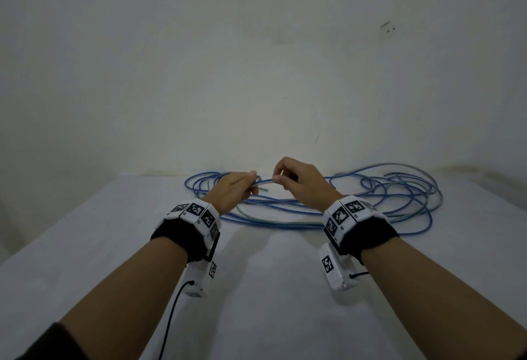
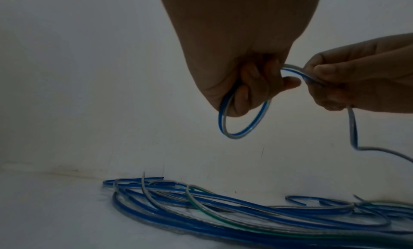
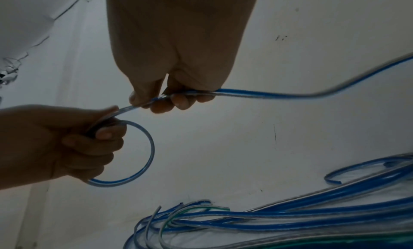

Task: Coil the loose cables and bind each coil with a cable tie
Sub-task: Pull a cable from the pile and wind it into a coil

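A heap of loose blue and clear cables (image 1: 379, 200) (image 2: 234, 214) (image 3: 290, 215), with a green-striped one among them, lies on the white table (image 1: 271, 288) near the wall. My left hand (image 1: 235, 191) (image 2: 250, 86) (image 3: 67, 143) grips one blue cable where it forms a small loop (image 2: 243, 127) (image 3: 138, 157) hanging below the fingers. My right hand (image 1: 296, 182) (image 3: 170, 95) (image 2: 348, 83) pinches the same cable a short way along. From there the cable (image 3: 290, 94) runs off to the right toward the heap. Both hands are raised above the table. No cable tie shows.
A bare white wall (image 1: 256, 60) stands just behind the table's far edge. The table's left edge (image 1: 57, 225) slopes toward me. A black lead (image 1: 171, 319) hangs from the left wrist unit over the table's near part.
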The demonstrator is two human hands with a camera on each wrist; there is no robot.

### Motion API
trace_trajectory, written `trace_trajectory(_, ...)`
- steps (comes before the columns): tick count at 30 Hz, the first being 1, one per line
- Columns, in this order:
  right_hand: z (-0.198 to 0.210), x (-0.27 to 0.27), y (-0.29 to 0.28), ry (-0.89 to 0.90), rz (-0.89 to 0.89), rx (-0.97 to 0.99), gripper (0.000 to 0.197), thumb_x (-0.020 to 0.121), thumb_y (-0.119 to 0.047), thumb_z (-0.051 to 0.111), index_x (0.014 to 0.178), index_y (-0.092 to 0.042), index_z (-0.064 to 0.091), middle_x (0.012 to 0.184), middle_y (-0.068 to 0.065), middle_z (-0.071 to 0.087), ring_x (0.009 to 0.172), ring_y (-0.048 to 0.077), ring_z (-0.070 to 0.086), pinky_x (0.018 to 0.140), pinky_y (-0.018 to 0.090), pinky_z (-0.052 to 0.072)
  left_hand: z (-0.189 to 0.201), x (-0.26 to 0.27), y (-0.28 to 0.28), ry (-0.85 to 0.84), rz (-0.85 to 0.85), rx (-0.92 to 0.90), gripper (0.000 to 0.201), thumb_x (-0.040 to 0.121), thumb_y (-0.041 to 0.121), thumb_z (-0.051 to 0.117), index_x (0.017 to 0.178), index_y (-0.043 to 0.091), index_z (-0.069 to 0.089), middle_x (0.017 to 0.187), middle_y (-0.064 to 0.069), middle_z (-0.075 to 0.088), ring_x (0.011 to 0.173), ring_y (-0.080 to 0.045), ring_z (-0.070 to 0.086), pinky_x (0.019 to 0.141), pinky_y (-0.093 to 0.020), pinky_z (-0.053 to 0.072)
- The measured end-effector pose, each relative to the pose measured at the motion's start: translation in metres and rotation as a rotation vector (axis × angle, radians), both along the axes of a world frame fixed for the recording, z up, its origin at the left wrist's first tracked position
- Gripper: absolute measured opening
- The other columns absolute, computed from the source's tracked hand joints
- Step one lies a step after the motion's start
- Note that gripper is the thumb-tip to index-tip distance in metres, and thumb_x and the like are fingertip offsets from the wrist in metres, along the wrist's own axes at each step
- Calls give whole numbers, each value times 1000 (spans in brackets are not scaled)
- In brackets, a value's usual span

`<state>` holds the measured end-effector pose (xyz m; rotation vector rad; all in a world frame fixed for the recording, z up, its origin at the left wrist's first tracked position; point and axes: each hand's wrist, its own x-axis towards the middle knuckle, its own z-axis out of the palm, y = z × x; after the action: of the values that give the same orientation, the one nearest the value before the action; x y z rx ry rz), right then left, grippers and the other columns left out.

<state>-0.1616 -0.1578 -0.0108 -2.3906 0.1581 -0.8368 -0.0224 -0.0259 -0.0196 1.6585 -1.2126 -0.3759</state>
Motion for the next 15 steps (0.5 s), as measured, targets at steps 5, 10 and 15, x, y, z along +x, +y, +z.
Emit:
trace_trajectory(5,-3,-1,-5,-49,4,-47,15,80,-8,66,92,-14,58,75,-1,54,61,9,43,61,12,37,0,7,4,-41,10,3,44,98,34,41,59,16,52,45,11,37,41,-4,32,48,-21,26)
trace_trajectory(10,-7,-5,-18,-58,-125,47,13,84,-3,63,88,-13,56,81,0,57,68,16,55,63,11,42,6,7,8,98,3,-23,44,99,32,35,59,16,38,47,11,31,41,-6,24,43,-19,21)
trace_trajectory(15,-9,-10,-23,-167,-195,54,2,86,-8,61,84,-9,61,76,2,62,67,11,53,63,17,43,15,1,13,180,-146,60,45,101,34,27,59,18,25,51,8,20,44,-8,14,42,-18,18)
